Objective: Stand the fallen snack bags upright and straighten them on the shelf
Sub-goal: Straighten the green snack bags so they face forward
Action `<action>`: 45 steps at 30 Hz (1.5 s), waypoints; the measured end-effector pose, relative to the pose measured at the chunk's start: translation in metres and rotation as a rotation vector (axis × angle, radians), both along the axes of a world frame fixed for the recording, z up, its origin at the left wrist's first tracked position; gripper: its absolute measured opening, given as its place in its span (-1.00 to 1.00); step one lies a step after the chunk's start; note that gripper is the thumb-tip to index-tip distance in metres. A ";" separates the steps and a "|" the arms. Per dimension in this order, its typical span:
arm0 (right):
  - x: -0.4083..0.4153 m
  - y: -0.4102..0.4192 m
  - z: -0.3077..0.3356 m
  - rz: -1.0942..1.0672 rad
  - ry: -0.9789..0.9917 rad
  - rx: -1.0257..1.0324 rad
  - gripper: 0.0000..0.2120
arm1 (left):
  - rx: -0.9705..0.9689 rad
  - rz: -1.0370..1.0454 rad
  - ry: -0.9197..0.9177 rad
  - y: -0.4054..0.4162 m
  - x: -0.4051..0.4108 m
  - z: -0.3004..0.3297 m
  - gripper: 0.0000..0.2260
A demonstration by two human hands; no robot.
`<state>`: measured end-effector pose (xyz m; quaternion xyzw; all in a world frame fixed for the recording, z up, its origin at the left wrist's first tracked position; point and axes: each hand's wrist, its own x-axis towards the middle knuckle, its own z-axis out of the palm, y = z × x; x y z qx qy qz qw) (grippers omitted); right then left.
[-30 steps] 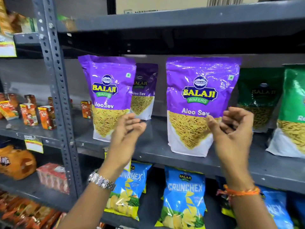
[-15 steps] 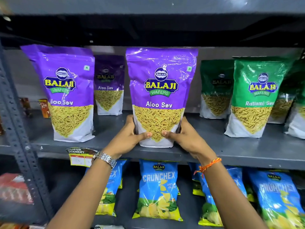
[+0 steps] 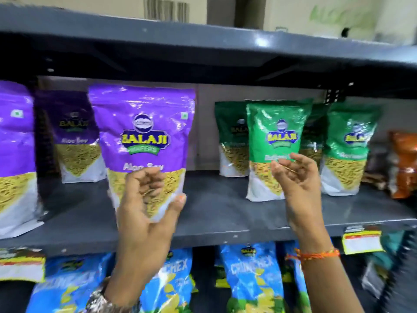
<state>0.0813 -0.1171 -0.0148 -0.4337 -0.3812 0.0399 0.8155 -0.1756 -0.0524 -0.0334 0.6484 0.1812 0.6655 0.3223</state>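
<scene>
A purple Balaji Aloo Sev bag [image 3: 144,123] stands upright near the front of the grey shelf [image 3: 225,213]. My left hand [image 3: 146,211] is in front of its lower half with fingers loosely curled and the thumb by the bag's lower right corner; it grips nothing. My right hand [image 3: 297,184] is raised with fingers apart in front of an upright green Balaji bag [image 3: 277,123], and is empty. More purple bags stand at the left edge [image 3: 13,154] and further back [image 3: 74,136]. Other green bags [image 3: 352,141] stand to the right.
The upper shelf board [image 3: 203,41] hangs close above the bag tops. Orange bags [image 3: 404,166] sit at the far right. Blue Crunchex bags [image 3: 250,279] fill the shelf below. Yellow price tags [image 3: 361,242] hang on the shelf's front edge.
Both hands have let go of the purple bag's base. My right hand moved right, in front of the green bag. The view shifted right and is blurred.
</scene>
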 end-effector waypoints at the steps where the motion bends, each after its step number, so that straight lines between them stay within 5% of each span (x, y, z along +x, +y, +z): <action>1: 0.025 -0.005 0.000 -0.050 0.025 0.014 -0.62 | 0.012 -0.043 0.043 -0.010 0.020 0.003 -0.63; 5: 0.119 0.003 -0.006 -0.075 0.018 -0.225 -0.39 | -0.152 -0.302 0.304 -0.008 0.109 0.011 -0.48; 10: 0.173 0.032 -0.008 0.298 -0.126 -0.578 -0.23 | -0.305 -0.294 0.695 0.042 0.204 0.010 -0.18; 12: 0.177 0.038 -0.006 0.413 -0.184 -0.617 -0.16 | -0.356 -0.262 0.683 0.061 0.225 0.008 -0.04; 17: 0.183 0.040 -0.018 0.419 -0.215 -0.598 -0.36 | -0.353 -0.157 0.658 0.061 0.234 0.006 -0.32; 20: 0.181 0.028 -0.029 0.389 -0.226 -0.595 -0.43 | -0.347 -0.188 0.665 0.057 0.225 0.000 -0.25; 23: 0.174 0.013 -0.041 0.356 -0.242 -0.560 -0.36 | -0.302 -0.197 0.670 0.053 0.213 -0.009 -0.20; 26: 0.165 0.000 -0.047 0.278 -0.293 -0.552 -0.26 | -0.269 -0.204 0.652 0.031 0.201 -0.007 -0.39; 45: 0.156 -0.018 -0.040 0.215 -0.420 -0.556 -0.40 | -0.287 -0.206 0.610 0.008 0.192 -0.011 -0.37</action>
